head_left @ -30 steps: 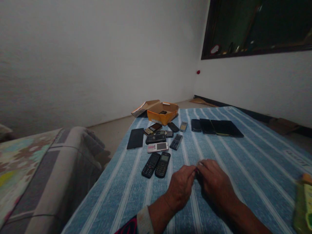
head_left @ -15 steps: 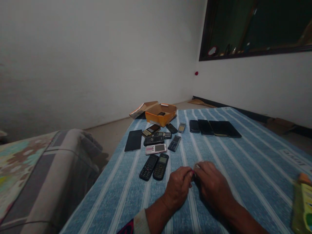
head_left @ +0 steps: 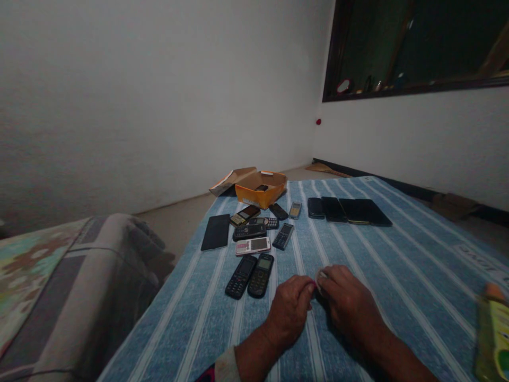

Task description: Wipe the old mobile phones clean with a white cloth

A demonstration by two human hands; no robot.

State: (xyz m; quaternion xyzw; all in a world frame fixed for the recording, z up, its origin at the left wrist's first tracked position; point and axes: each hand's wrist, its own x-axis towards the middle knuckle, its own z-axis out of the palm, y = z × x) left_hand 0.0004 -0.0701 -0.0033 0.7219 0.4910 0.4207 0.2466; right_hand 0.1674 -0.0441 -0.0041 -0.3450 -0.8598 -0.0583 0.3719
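Note:
My left hand [head_left: 289,306] is closed in a pinch just above the striped cloth. A sliver of something pinkish red [head_left: 314,283] shows at its fingertips; the rest is hidden. Fingers curled, my right hand [head_left: 352,303] meets it from the right and grips a small whitish piece [head_left: 320,275], too covered to name. Left of my hands two black keypad phones, one [head_left: 240,277] beside another [head_left: 261,276], lie side by side. Farther back are a white-and-pink phone [head_left: 253,245], a slim dark phone [head_left: 283,236] and several other keypad phones [head_left: 249,231].
An open orange box [head_left: 260,197] with a dark phone inside stands at the far end. Dark flat devices [head_left: 350,210] form a row at back right. A black tablet-like slab [head_left: 216,232] lies left. A yellow-labelled bottle [head_left: 493,339] is at the right edge.
The whitish piece at my right fingertips shows more than before. Both hands stay close together in nearly the same place; the view has shifted slightly.

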